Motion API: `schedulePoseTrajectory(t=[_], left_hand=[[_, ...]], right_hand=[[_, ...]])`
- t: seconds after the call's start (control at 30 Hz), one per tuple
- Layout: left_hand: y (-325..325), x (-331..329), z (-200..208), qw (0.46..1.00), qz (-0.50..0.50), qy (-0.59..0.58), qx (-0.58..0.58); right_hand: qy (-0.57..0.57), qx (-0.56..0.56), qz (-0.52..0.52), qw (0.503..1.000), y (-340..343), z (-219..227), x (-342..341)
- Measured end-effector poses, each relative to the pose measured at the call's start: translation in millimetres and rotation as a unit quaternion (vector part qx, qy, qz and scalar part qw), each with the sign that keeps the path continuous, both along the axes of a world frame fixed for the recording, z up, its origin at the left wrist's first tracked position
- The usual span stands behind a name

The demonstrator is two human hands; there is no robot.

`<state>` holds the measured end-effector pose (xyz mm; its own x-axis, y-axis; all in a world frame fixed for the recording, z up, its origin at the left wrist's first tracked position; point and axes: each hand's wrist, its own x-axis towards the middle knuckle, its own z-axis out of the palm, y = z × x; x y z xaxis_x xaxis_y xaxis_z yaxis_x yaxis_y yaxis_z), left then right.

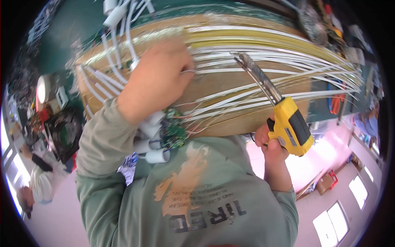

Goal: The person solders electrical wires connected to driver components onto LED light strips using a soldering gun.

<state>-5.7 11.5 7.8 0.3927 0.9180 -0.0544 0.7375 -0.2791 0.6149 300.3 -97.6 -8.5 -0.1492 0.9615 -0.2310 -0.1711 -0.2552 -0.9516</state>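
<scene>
My left hand (158, 70), slightly blurred, is closed over the near left part of a cardboard-brown board (267, 84). Its thumb and fingers pinch a thin white wire (188, 71) beside the ends of long white strips (230, 71). In my right hand (271, 144) is a yellow-and-black soldering gun (291, 125). Its long metal barrel points up and left, the tip over the strips. Several green circuit boards (175, 131) with red and white wires lie bunched at the board's near edge, below my left hand. White cylinders (158, 156) sit next to them.
Yellow strips (255, 40) run along the board's far side. More white cylinders with cables (116, 15) lie at the far left. A black fan-like unit (63, 133) stands at the left. Orange-handled pliers (335, 103) lie at the right. Another person (41, 177) is at the far left.
</scene>
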Motion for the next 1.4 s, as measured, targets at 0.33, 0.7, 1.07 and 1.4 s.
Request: schedulePoseTrajectory(t=[0.33, 0.7, 1.07, 1.4], left_hand=[[0, 4, 9, 0.999, 0.019, 0.008, -0.038], [-1, 3, 5, 1.0, 0.013, 0.003, -0.02], [-1, 0, -2, 0.999, -0.004, 0.005, 0.032], [-1, 1, -2, 1.0, -0.008, -0.002, 0.025]], right_hand=[[-0.134, 0.254, -0.276, 0.917, 91, 24, 38], [-0.039, 0.091, -0.086, 0.991, 45, 9, 24], [-0.147, 0.051, 0.108, 0.982, -15, -9, 8], [-0.198, 0.082, 0.106, 0.971, -14, -5, 7]])
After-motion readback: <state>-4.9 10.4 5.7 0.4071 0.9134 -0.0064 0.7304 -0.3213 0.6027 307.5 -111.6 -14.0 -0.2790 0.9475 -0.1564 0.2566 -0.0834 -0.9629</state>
